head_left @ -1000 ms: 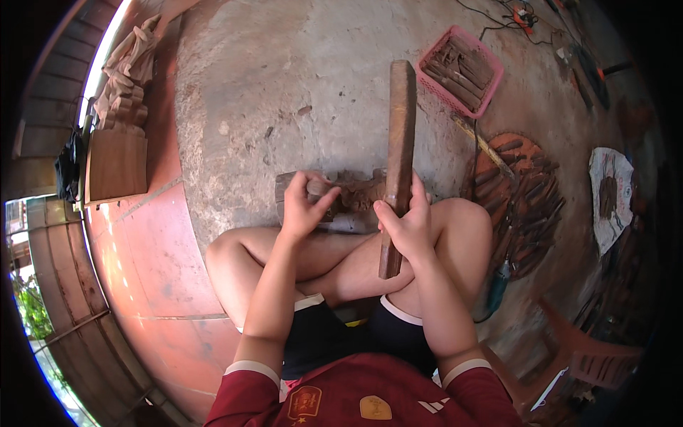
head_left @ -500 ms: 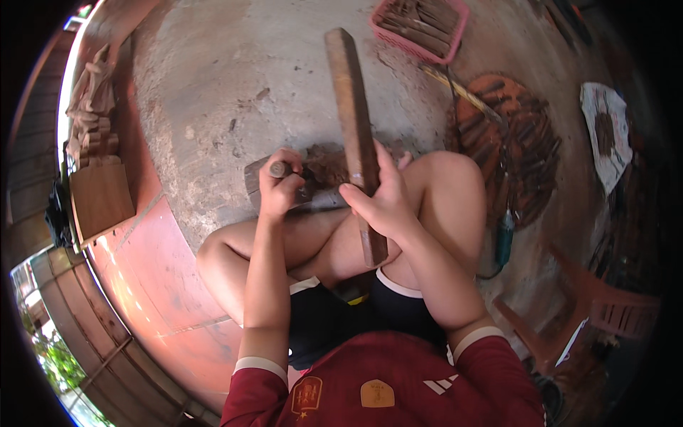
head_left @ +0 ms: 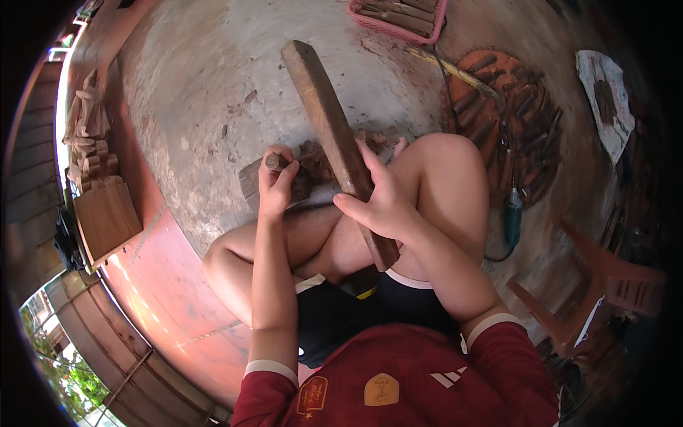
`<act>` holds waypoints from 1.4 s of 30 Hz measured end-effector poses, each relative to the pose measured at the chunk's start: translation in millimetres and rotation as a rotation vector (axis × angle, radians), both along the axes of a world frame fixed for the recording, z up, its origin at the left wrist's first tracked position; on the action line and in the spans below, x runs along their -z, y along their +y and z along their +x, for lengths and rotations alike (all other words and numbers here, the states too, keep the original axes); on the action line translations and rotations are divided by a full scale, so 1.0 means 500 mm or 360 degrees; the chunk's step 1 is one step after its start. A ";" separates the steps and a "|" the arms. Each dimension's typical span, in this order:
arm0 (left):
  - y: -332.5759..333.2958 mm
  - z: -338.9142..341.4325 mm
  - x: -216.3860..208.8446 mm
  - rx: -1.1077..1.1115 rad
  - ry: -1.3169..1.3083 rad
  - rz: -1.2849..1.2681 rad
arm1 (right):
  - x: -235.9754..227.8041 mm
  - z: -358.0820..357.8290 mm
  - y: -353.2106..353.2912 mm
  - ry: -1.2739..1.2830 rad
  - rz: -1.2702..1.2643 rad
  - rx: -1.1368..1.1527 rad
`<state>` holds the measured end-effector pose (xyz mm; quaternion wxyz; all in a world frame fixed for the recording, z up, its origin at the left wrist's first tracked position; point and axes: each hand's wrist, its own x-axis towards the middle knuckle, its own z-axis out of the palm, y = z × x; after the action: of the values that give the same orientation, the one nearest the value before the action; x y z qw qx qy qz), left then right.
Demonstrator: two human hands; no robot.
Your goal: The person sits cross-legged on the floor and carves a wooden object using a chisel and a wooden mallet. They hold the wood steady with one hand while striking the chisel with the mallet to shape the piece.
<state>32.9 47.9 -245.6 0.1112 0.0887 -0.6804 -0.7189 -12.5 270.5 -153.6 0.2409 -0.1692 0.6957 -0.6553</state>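
My left hand (head_left: 276, 188) is closed round the upright handle of a chisel (head_left: 272, 162); its blade is hidden below my fist. In my right hand (head_left: 384, 206) is a long, squared wooden bar (head_left: 320, 107), gripped near its lower end, with its far end slanting up to the left. Between my hands, partly behind the bar, a dark carved piece of wood (head_left: 313, 158) lies on the floor in front of my crossed legs. A greyish wooden block (head_left: 250, 179) shows beside my left hand.
At the far right stand a pink basket (head_left: 388, 35) of wooden pieces and a round reddish tray (head_left: 482, 62) heaped with chisels. Beside them lie a yellow-handled tool (head_left: 452, 70), a teal corded tool (head_left: 513, 217) and a white sack (head_left: 622, 135). A carved figure (head_left: 89, 117) stands left.
The wooden bar has swung, its far end tilting left toward the chisel handle. My left hand keeps its grip on the chisel. The whole view has shifted slightly.
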 end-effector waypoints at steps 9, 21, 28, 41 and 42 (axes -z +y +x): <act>0.029 -0.004 -0.040 -0.0068 -0.0083 -0.0164 | -0.005 -0.003 0.035 0.0259 0.0102 -0.0033; 0.014 0.010 0.016 -0.0042 -0.0102 -0.0078 | -0.019 0.057 0.025 0.0346 0.0100 -0.0153; -0.012 0.008 0.027 -0.0252 -0.0281 -0.0293 | -0.042 0.119 0.024 0.0621 0.0572 -0.0430; 0.013 0.011 0.027 -0.0309 -0.0080 -0.0398 | -0.047 0.144 0.017 0.0872 0.0595 -0.0357; 0.016 0.010 0.028 -0.0289 -0.0070 -0.0356 | -0.043 0.146 0.019 0.0923 0.0457 -0.0302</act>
<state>38.0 55.8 -259.4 0.1700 0.1526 -0.7478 -0.6234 60.3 279.9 -132.1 0.1143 -0.3770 0.8016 -0.4497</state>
